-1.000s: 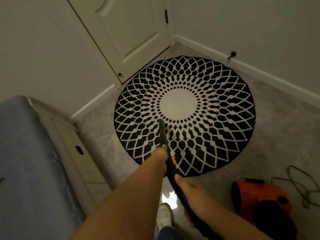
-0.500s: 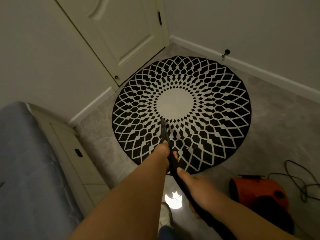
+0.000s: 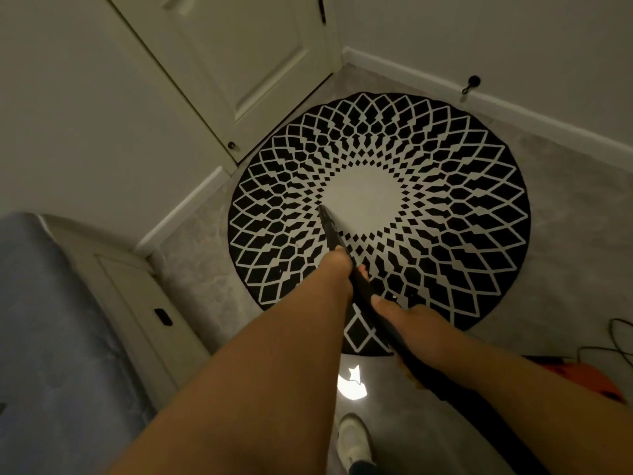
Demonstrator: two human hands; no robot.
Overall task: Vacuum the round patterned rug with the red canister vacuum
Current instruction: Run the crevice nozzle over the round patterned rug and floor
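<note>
Both hands, left hand [image 3: 337, 265] and right hand [image 3: 407, 323], grip wand [image 3: 334, 234]; tip advanced to rug [image 3: 445, 214] centre edge.

— Where do we find the rug [image 3: 445, 207]?

— On the floor [image 3: 565, 234], in the corner: the door [image 3: 246, 53] behind it to the left, the baseboard [image 3: 513, 111] along its far right.

— And the wand [image 3: 330, 231]?

— We see it lying over the rug, tip at the near-left edge of the middle patch. The left hand [image 3: 339, 265] grips it ahead, the right hand [image 3: 407, 320] behind.

— The vacuum [image 3: 589, 375]?

— Off the rug, near right (mostly hidden by the arm), cord [image 3: 620, 341] beside it. The bed [image 3: 51, 337] lies left, a shoe [image 3: 354, 440] nearest us.
</note>
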